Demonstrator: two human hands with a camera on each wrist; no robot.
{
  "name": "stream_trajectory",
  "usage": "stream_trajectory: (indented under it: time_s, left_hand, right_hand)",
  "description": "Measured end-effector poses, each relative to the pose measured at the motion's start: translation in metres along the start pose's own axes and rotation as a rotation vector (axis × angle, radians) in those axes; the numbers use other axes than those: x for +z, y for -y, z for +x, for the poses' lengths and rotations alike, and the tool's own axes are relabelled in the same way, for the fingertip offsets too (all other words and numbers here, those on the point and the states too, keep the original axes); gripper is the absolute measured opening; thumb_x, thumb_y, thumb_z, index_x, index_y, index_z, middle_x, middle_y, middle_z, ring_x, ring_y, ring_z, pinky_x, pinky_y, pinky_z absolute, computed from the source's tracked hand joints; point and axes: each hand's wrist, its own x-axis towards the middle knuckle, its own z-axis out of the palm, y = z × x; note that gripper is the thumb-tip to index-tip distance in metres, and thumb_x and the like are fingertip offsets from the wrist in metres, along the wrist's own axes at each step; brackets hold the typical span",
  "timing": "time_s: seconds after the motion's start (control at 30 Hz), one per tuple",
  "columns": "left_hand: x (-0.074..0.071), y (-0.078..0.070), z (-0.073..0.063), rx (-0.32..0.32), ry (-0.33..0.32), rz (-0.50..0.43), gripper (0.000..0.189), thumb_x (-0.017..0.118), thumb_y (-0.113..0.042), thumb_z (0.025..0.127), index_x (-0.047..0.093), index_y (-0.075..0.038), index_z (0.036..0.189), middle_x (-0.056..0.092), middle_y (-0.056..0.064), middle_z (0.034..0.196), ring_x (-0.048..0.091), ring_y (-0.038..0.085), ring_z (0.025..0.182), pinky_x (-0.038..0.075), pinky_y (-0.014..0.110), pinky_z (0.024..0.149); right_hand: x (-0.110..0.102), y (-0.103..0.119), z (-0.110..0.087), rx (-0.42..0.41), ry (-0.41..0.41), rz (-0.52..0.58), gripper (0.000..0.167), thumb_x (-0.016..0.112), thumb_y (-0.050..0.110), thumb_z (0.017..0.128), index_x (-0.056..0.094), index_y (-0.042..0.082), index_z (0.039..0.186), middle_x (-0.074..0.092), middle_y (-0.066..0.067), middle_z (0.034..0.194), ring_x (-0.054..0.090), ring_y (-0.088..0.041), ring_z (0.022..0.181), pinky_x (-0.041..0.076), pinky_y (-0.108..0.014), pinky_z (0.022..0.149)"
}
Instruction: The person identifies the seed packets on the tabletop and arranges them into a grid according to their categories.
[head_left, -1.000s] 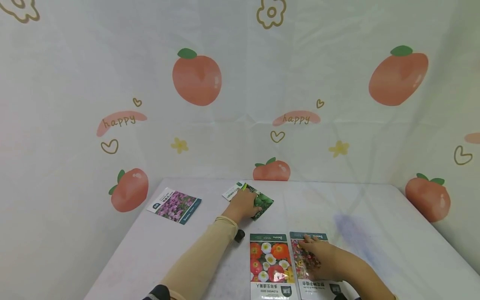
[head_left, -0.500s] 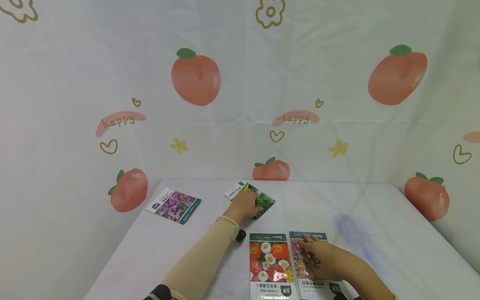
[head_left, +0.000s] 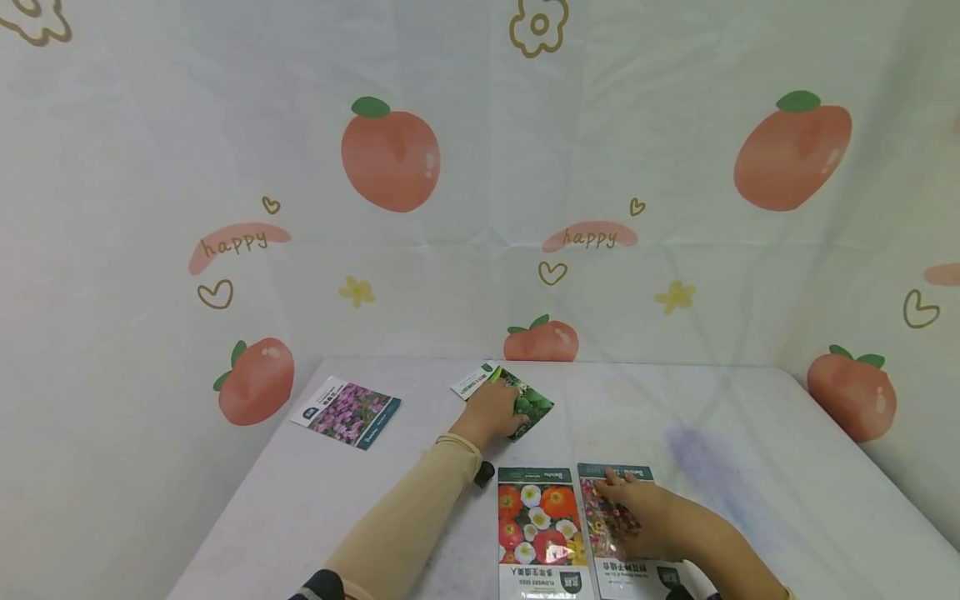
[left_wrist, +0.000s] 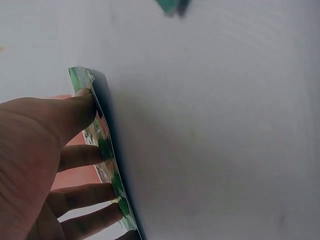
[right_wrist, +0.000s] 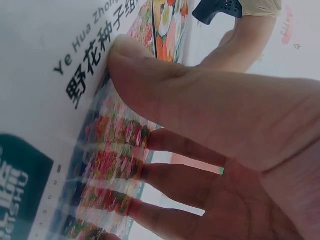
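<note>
On table (head_left: 285, 517): first packet (head_left: 540, 525) just left of second packet (head_left: 604, 527); third packet (head_left: 534, 403) behind first; fourth packet (head_left: 351, 413) farther left.

White table (head_left: 300, 508); blue-purple smudge (head_left: 708, 467) at right. Lying on it: purple-flower packet (head_left: 352, 412), far left; green packet (head_left: 531, 404), askew, back centre; in front, red-flower packet (head_left: 540, 525) just beside mixed-flower packet (head_left: 598, 521).
</note>
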Motion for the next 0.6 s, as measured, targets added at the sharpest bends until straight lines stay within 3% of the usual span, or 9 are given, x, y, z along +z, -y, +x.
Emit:
stream_trajectory:
  time_s: [0.27, 0.6]
  left_hand:
    - [-0.0026, -0.003, 0.0001, 0.02, 0.006, 0.013, 0.051, 0.07, -0.044, 0.102, 0.07, -0.007, 0.137, 0.069, 0.015, 0.136, 0.065, 0.031, 0.127, 0.053, 0.042, 0.111]
    - [-0.0002, -0.0034, 0.003, 0.025, 0.011, 0.042, 0.052, 0.069, -0.046, 0.102, 0.069, -0.009, 0.139, 0.066, 0.014, 0.142, 0.063, 0.032, 0.133, 0.051, 0.043, 0.114]
  right_hand:
    - [-0.0035, -0.0013, -0.003, -0.022, 0.011, -0.004, 0.086, 0.095, 0.025, 0.079, 0.056, 0.014, 0.155, 0.043, -0.023, 0.166, 0.039, -0.052, 0.152, 0.04, -0.071, 0.115]
    - [-0.0017, 0.0006, -0.0046, 0.016, 0.029, 0.008, 0.109, 0.101, 0.043, 0.066, 0.051, 0.016, 0.158, 0.037, -0.018, 0.171, 0.03, -0.052, 0.157, 0.033, -0.075, 0.117]
